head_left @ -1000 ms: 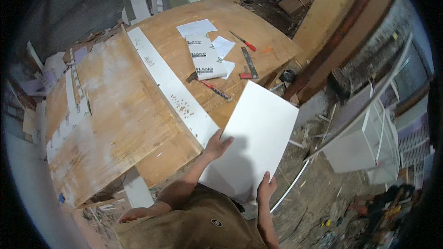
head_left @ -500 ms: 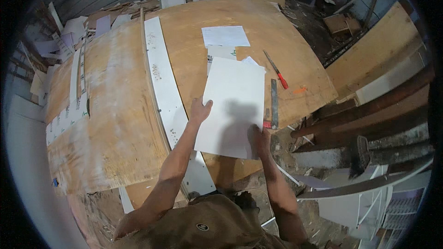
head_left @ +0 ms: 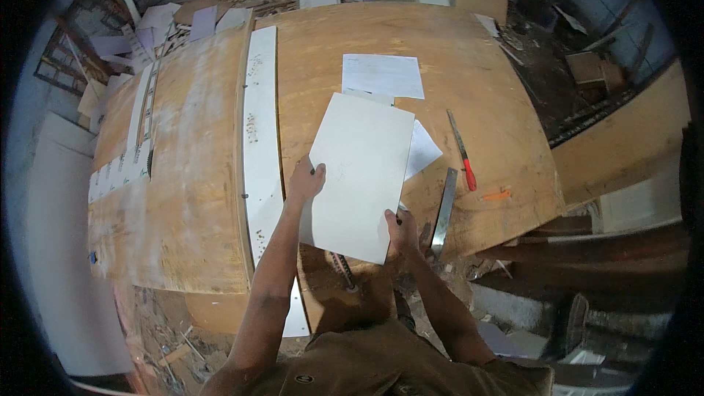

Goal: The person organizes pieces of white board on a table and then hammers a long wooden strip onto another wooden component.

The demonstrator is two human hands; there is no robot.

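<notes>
Frame centre: left hand [head_left: 304, 182] grips the white board [head_left: 361, 176] by its left edge, right hand [head_left: 401, 229] w/ fingers pinching the bottom corner, steadying it flat over the plywood worktop [head_left: 469, 66]. Right: steel ruler [head_left: 444, 211], red-handled tool [head_left: 463, 162]. Further up: paper sheet [head_left: 382, 75].

Plywood worktable [head_left: 477, 81], surface worn, pale patches at left. Long white strip [head_left: 261, 139] lying lengthwise along table. Paper sheet [head_left: 381, 75] flat at far side. Red-handled tool [head_left: 463, 161] beside steel ruler [head_left: 444, 210] near right edge. Orange marker [head_left: 496, 195] close by. Board offcuts [head_left: 147, 26] piled beyond far-left corner.
</notes>
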